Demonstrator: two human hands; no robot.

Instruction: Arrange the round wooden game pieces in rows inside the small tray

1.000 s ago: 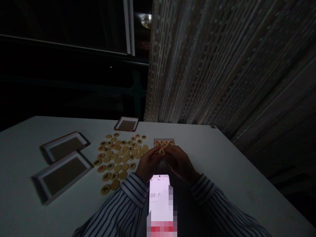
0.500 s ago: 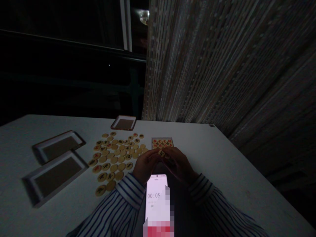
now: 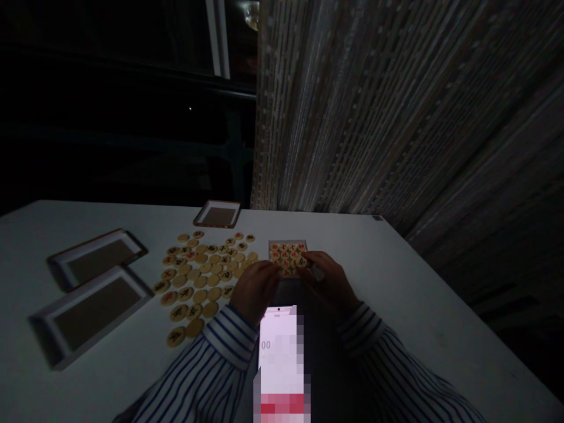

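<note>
A small shallow box (image 3: 269,252) stands ahead of me, with rows of round Chinese chess pieces (image 3: 284,255) in it, mostly red-lettered. My right hand (image 3: 328,281) is at the box's right side, thumb and fingers pinching a Chinese chess piece (image 3: 301,261) with a black character, above the other pieces. My left hand (image 3: 255,291) is at the box's left front corner, fingers pressed together. What those fingers hold, if anything, is hidden. Many loose Chinese chess pieces (image 3: 205,268) lie spread left of my left hand, some with lettering up, others blank side up.
A lit phone (image 3: 279,358) lies between my forearms, its screen partly blurred out. Two shallow trays (image 3: 94,358) (image 3: 53,267) lie at the left, overlapping. Another tray (image 3: 217,225) is at the table's (image 3: 396,329) back edge. A striped curtain (image 3: 335,106) hangs behind.
My hands have moved apart, uncovering more of the box and its pieces. The black-lettered piece has gone from between both hands to my right fingers, over the box. The view has shifted slightly.
</note>
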